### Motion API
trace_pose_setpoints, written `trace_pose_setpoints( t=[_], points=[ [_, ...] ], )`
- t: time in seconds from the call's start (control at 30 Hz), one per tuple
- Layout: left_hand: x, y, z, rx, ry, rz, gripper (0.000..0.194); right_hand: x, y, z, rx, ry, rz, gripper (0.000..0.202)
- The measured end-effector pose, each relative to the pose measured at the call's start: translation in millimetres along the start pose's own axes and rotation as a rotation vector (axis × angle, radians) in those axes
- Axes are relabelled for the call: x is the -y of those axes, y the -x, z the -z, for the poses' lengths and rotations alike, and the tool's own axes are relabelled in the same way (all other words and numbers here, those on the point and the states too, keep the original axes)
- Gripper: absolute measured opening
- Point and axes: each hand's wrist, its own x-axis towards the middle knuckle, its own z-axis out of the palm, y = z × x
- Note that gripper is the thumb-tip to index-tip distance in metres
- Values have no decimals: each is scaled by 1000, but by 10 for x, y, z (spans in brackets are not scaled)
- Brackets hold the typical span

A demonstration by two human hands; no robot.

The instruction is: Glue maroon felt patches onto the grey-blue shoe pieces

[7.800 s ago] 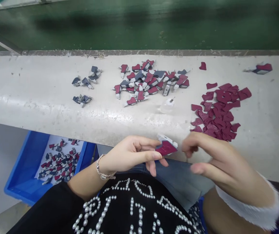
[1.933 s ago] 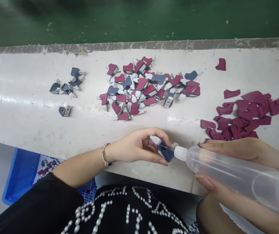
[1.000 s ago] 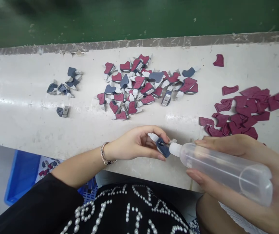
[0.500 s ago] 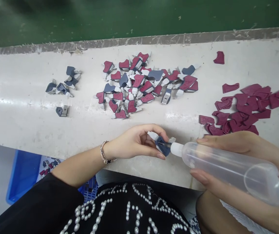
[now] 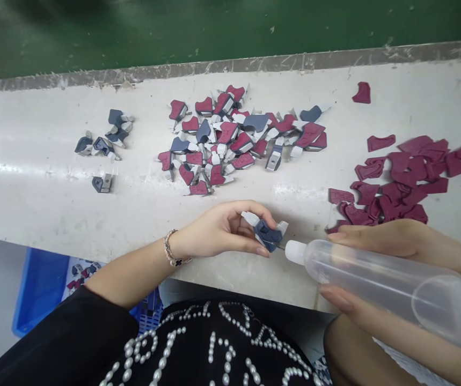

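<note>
A navy-and-grey part is pinched in the narrow grip of the left hand, thumb below and fingers above. A clear squeeze bottle is held in the wider grip of the right hand, its thin tip angled at the part's lower edge, where contact seems likely but is hard to confirm. Beyond the left grip, mixed parts are heaped on the pale worktop; maroon pieces are scattered beyond the right grip. A green surface is seen farther back.
</note>
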Motion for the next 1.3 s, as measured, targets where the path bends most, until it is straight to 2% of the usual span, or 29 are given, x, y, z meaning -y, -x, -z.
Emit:
trace_pose_setpoints(
  t=[0.1,0.4,0.97,1.3],
  points=[
    [-3,-2,12,-6,-14,1,35,-6,-5,29,60,-76,89,23],
    [-30,6,51,-50,-58,-36,35,-33,-3,42,66,-39,104,19],
    [-41,0,49,-39,-93,-49,36,-54,-6,69,73,-93,-19,17],
    [-50,3,55,-28,-70,7,37,-74,23,113,14,-47,-52,21]
  ],
)
